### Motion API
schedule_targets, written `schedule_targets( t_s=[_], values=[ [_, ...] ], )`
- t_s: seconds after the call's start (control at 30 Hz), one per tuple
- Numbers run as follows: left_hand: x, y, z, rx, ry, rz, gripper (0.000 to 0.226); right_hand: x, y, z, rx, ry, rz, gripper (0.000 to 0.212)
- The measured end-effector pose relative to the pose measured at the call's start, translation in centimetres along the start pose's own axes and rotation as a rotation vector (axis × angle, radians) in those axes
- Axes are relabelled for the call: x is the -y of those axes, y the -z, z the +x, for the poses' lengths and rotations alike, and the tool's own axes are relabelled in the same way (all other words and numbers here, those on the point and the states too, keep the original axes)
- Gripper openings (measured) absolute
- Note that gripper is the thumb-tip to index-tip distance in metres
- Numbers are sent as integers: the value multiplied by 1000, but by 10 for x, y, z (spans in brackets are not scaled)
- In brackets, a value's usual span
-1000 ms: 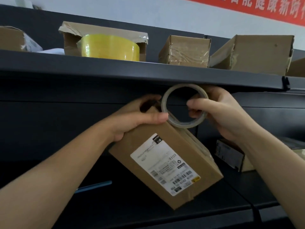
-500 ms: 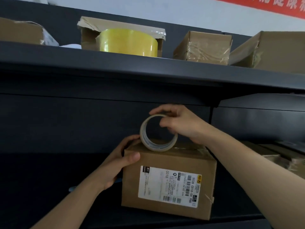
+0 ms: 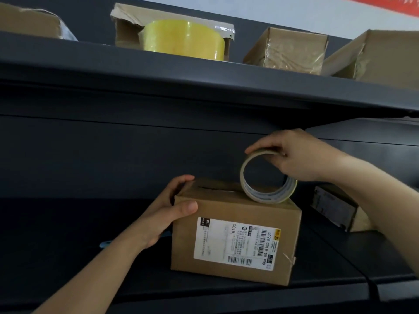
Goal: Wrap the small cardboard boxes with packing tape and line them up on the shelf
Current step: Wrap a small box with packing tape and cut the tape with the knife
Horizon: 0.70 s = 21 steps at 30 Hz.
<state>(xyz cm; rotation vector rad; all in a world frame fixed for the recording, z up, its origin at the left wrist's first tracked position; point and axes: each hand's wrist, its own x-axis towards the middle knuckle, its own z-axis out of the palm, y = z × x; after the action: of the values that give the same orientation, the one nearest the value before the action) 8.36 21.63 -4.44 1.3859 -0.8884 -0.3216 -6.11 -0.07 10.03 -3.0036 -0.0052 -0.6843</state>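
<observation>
Two wrapped boxes (image 3: 286, 50) already stood above, while the left hand (image 3: 169, 210) steadied another box (image 3: 235, 236) and the right hand (image 3: 294, 155) gripped the tape roll (image 3: 267, 189) on it.

brown cardboard box (image 3: 235, 236) with a white label (image 3: 237, 242) covered in black barcodes and print, plus a little yellow corner. tape roll (image 3: 267, 177) is pale cream, big roll (image 3: 184, 39) up top is bright yellow, shelf (image 3: 204, 82) is dark grey.
</observation>
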Motion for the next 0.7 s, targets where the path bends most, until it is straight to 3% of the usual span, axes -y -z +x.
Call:
schedule_targets(
  t_s=[0.1, 0.17, 0.3, 0.37, 0.7],
  values=[
    [2, 10, -5, -25, 0, -5, 98, -24, -1, -18, -309, -126, -178, 57],
    [2, 16, -7, -41, -2, 2, 98, -44, -5, -36, -417, -218, -26, 54],
    [3, 17, -7, -42, -14, 12, 99, -63, -26, -51, -303, -360, 456, 50],
    [3, 17, -7, -43, -14, 12, 99, -65, -35, -54, -295, -371, 585, 50],
    [2, 18, -7, -55, -2, 31, 99, -72, -59, -66, -298, -370, 674, 46]
  ],
)
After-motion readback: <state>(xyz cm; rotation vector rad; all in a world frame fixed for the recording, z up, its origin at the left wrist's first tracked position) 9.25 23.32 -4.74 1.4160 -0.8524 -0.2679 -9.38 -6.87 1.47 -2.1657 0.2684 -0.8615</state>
